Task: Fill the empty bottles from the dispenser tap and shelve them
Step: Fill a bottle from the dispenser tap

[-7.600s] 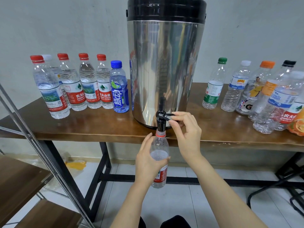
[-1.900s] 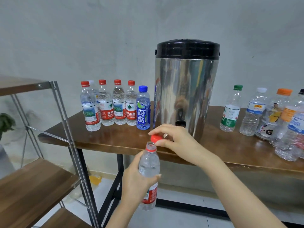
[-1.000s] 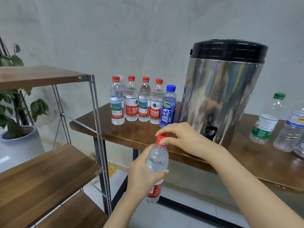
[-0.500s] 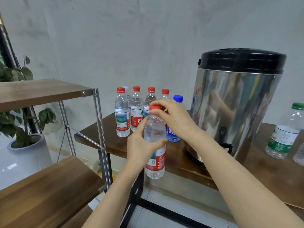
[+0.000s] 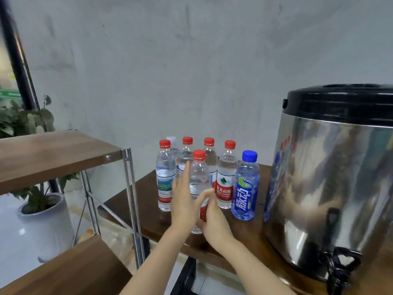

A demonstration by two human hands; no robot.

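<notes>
We see capped bottle (image 5: 199,173) upright on tabletop (image 5: 251,235), near front edge, before row (image 5: 227,167). Left hand (image 5: 182,199) flat on side; right hand (image 5: 213,218) low, grip can't tell. Risk: careless release knocks bottle off edge.

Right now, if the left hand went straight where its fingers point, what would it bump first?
Probably the red-capped water bottle in the back row, straight behind the left hand's fingers. Depth is hard to judge, so it might slip past it.
</notes>
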